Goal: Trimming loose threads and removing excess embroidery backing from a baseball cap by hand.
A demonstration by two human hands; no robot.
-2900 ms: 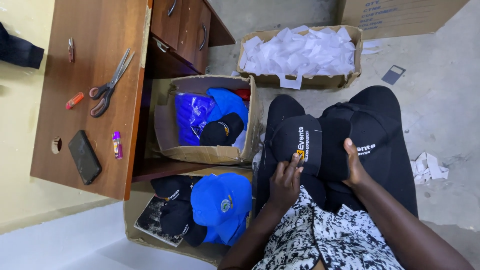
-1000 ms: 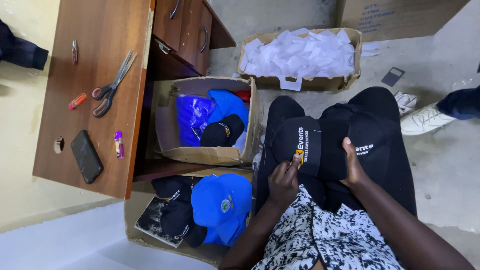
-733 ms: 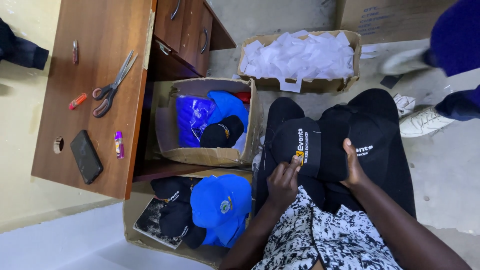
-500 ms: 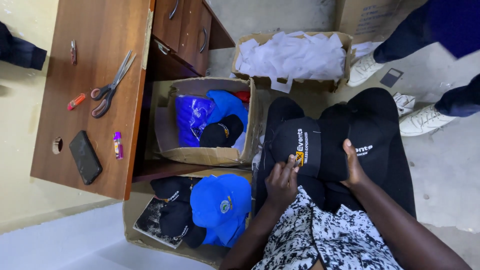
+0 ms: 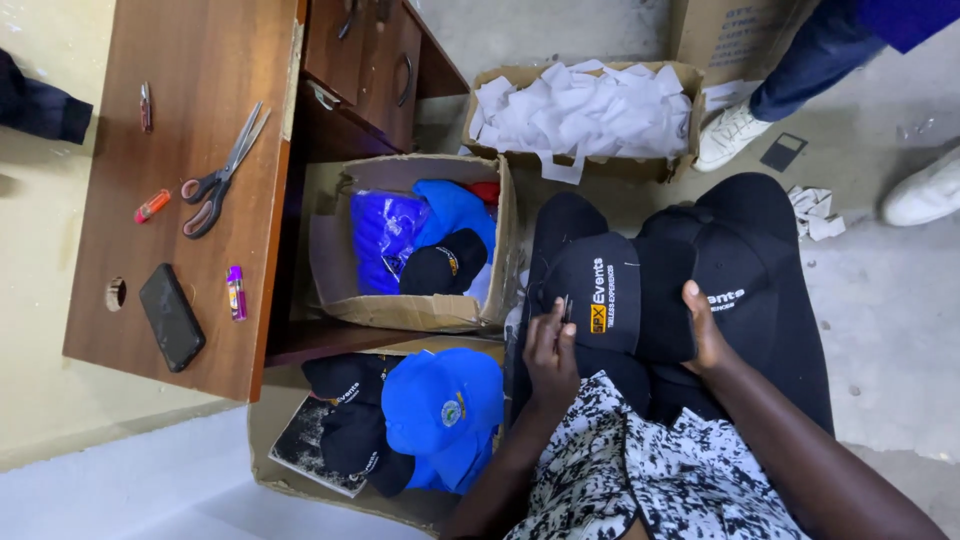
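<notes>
Both hands' grip (image 5: 625, 345) on one black cap (image 5: 610, 300)

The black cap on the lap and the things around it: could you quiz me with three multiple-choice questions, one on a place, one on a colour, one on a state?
1. Where do the scissors lie?
A. on the wooden desk
B. in a box
C. on the floor

2. What colour is the topmost cap in the nearest box?
A. red
B. blue
C. white

3. How is the black cap held?
A. by both hands
B. by one hand
C. untouched

Answers: 1 A, they rest on the desk. 2 B, the blue cap lies uppermost. 3 A, left hand and right hand both touch it.
</notes>
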